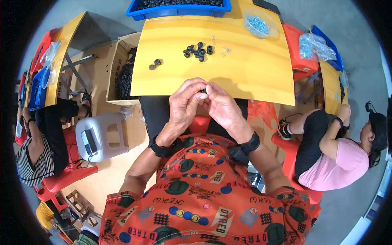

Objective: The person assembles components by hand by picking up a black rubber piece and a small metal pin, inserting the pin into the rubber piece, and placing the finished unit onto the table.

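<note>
My left hand (185, 101) and my right hand (223, 105) meet just over the table's near edge. Thumbs and fingertips of both pinch a small black round part (203, 91), mostly hidden by the fingers. Beyond them, a loose pile of similar black knob-like parts (197, 52) lies on the yellow table (175, 77). A couple more black parts (155, 64) sit apart to the left. Right of the pile are a few tiny clear or metallic pieces (226, 51), too small to name.
A blue tray (177, 12) full of black parts stands at the far edge. Far right is a clear tub (272, 31) of light-blue bits. A cardboard box (112, 73) with black parts adjoins the table's left side. Seated co-workers (343, 157) are on both sides.
</note>
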A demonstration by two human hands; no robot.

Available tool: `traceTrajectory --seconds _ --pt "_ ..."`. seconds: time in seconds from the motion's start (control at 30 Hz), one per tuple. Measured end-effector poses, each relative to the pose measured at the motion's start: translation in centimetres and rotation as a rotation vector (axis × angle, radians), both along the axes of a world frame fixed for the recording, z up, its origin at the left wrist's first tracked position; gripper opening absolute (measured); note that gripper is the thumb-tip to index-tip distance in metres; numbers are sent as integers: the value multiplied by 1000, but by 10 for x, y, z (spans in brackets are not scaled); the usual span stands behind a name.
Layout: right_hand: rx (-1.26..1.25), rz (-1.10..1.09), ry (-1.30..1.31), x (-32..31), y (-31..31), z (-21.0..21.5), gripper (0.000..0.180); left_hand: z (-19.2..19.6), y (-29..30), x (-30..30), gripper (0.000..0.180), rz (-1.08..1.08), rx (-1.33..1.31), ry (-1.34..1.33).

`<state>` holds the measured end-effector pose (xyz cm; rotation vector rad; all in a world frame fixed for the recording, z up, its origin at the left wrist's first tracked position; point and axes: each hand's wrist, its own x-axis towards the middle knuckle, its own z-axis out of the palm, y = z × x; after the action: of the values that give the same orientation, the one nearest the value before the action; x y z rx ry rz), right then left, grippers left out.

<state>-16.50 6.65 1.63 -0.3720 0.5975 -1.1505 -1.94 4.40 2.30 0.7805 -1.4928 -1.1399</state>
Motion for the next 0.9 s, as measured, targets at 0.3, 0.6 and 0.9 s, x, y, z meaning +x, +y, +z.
traceTrajectory --seconds 0.3,0.6,0.9 --pt "-232 -115 725 -23 -10 10 24 -7 -62 63 14 627 -130 -383" --pt "-347 -476 1365 -63 -49 -21 14 -39 -95 87 17 663 -225 -710" --pt "-605 -507 1633 -43 -96 -14 15 -33 -89 73 21 683 -214 -727"
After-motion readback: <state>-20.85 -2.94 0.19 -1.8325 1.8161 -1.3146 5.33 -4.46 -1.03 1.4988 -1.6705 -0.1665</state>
